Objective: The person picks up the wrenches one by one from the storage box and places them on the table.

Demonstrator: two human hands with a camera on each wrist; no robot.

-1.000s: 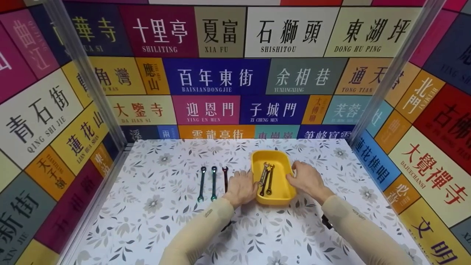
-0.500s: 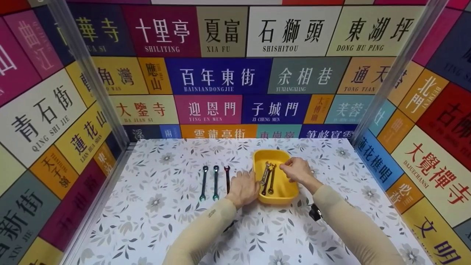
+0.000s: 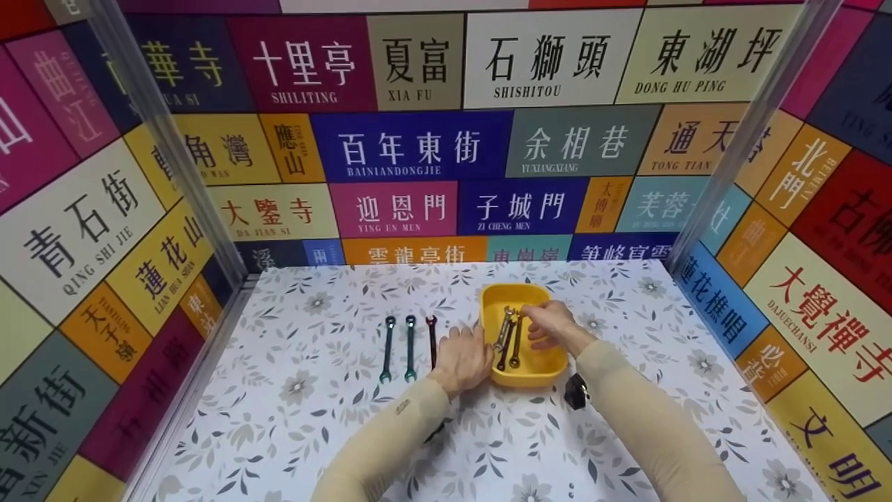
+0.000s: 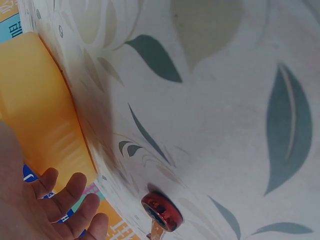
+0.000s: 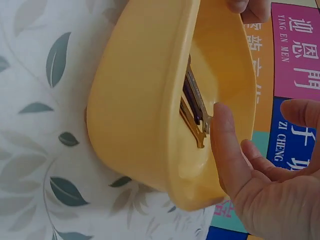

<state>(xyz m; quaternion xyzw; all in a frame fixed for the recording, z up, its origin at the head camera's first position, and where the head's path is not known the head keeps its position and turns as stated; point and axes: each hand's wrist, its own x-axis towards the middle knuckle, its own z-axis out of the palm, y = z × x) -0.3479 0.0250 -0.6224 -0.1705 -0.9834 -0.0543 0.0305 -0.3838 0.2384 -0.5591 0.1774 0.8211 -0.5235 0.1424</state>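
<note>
A yellow plastic tray point(image 3: 533, 376) holds several combination wrenches: a silver one point(image 3: 502, 337), a dark one point(image 3: 502, 359) and a gold-toned one point(image 3: 515, 352). My left hand point(image 3: 461, 359) is at the tray's left wall; its fingers look relaxed and apart in the left wrist view. Over the tray's right half is my right hand point(image 3: 554, 326), thumb and fingers spread, fingertips close to the wrench ends. The right wrist view shows nothing between them. Left of my left hand lie two green wrenches point(image 3: 387, 352) and a red one point(image 3: 432, 335), partly hidden by that hand.
The table point(image 3: 293, 432) has a white leaf-patterned cover. Panels with printed signs point(image 3: 411, 146) enclose it at the back and both sides. A black wrist device point(image 3: 576, 392) shows under my right forearm.
My right hand has left the tray's right rim and moved left, in over the tray toward the wrenches. My left hand stays at the left wall. The wrenches lie as before.
</note>
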